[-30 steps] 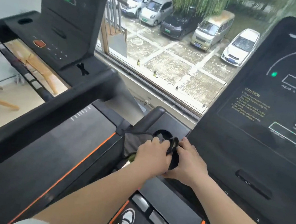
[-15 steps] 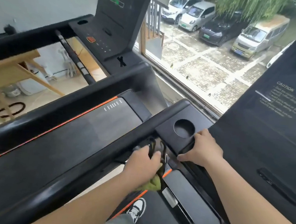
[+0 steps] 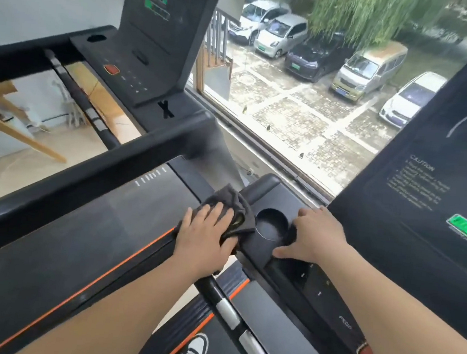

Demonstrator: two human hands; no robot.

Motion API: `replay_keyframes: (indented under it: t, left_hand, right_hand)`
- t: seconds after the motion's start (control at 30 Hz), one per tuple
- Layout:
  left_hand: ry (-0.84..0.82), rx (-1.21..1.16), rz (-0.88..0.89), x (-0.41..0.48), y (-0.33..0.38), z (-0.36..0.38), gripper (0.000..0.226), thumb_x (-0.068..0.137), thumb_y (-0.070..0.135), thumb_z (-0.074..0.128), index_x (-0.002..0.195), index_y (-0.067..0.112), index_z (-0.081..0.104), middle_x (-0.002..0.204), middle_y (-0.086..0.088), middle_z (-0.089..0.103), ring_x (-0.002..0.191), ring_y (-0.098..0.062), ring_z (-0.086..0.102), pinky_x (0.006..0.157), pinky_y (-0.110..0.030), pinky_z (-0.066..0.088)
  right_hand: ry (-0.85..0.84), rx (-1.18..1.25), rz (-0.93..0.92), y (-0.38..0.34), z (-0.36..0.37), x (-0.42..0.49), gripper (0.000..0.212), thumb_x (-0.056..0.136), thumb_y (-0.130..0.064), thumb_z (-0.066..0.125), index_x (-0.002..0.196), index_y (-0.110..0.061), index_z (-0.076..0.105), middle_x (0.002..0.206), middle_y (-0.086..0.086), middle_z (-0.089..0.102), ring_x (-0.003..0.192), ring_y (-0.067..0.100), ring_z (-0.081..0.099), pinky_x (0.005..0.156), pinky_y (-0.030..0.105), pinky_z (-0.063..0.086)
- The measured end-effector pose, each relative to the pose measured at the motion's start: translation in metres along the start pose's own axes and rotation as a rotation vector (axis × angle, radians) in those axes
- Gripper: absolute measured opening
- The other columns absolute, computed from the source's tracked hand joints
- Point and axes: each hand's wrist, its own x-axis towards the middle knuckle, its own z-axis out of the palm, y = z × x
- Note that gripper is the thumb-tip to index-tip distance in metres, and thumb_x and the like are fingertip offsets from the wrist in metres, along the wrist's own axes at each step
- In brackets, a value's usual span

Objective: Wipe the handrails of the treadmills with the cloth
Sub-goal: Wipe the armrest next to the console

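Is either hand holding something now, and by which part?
Nothing is gripped. The left hand presses flat on the grey cloth; the right hand rests on the console tray.

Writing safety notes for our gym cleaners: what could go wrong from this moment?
1. The right hand rests beside the touch controls while the display is lit green; a stray press might start the treadmill under the shoe.
2. The left hand presses flat on the cloth without gripping it; the cloth could slide off the handrail into the gap.
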Motion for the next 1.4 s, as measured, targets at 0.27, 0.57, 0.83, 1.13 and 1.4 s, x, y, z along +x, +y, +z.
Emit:
replay_keyframes:
  t: [0.27, 0.57, 0.83, 1.13, 1.4]
  left_hand:
    - [-0.082, 0.062, 0.265, 0.085, 0.044, -0.020, 0.054, 0.107, 0.051, 0.025, 0.160, 0.039, 0.016, 0.172, 0.008, 0.007, 0.158, -0.028, 0.002, 0.124, -0.060, 0.001]
    - [-0.135, 0.121, 0.540, 0.156, 0.088, -0.032, 0.057, 0.108, 0.047, 0.022, 0.163, 0.035, 0.016, 0.172, 0.008, 0.011, 0.158, -0.019, 0.006, 0.126, -0.054, -0.003]
    - [-0.138, 0.052, 0.624, 0.135, 0.099, -0.015, 0.058, 0.106, 0.045, 0.026, 0.162, 0.027, 0.021, 0.172, 0.007, 0.010, 0.158, -0.021, 0.002, 0.127, -0.051, 0.000]
    - [-0.109, 0.082, 0.405, 0.171, 0.092, -0.028, 0.054, 0.106, 0.053, 0.024, 0.158, 0.041, 0.022, 0.171, 0.006, 0.015, 0.157, -0.018, 0.006, 0.123, -0.060, 0.002]
    - [-0.157, 0.005, 0.009, 0.051, -0.004, -0.024, 0.061, 0.102, 0.060, 0.025, 0.159, 0.039, 0.020, 0.166, 0.004, 0.022, 0.143, -0.024, 0.037, 0.103, -0.046, 0.046]
  right_hand:
    - [-0.215, -0.108, -0.050, 0.013, -0.017, 0.014, 0.094, 0.064, -0.086, 0.069, 0.138, -0.029, 0.059, 0.139, -0.010, 0.056, 0.124, 0.016, 0.053, 0.113, 0.034, 0.027]
    - [-0.055, 0.048, -0.012, 0.021, -0.010, 0.015, 0.088, 0.049, -0.079, 0.081, 0.116, -0.023, 0.076, 0.114, -0.009, 0.055, 0.118, 0.017, 0.042, 0.105, 0.025, 0.030]
    - [-0.084, 0.093, -0.001, 0.019, -0.013, 0.020, 0.090, 0.049, -0.076, 0.085, 0.121, -0.023, 0.072, 0.112, -0.009, 0.054, 0.113, 0.016, 0.042, 0.107, 0.026, 0.025]
    - [-0.098, 0.081, 0.013, 0.010, -0.022, 0.026, 0.076, 0.044, -0.064, 0.093, 0.106, -0.024, 0.076, 0.095, -0.009, 0.044, 0.097, 0.017, 0.035, 0.088, 0.023, 0.021]
    - [-0.078, 0.076, 0.003, 0.014, -0.016, 0.017, 0.061, 0.048, -0.069, 0.089, 0.080, -0.027, 0.059, 0.098, -0.011, 0.048, 0.099, 0.016, 0.038, 0.085, 0.023, 0.025]
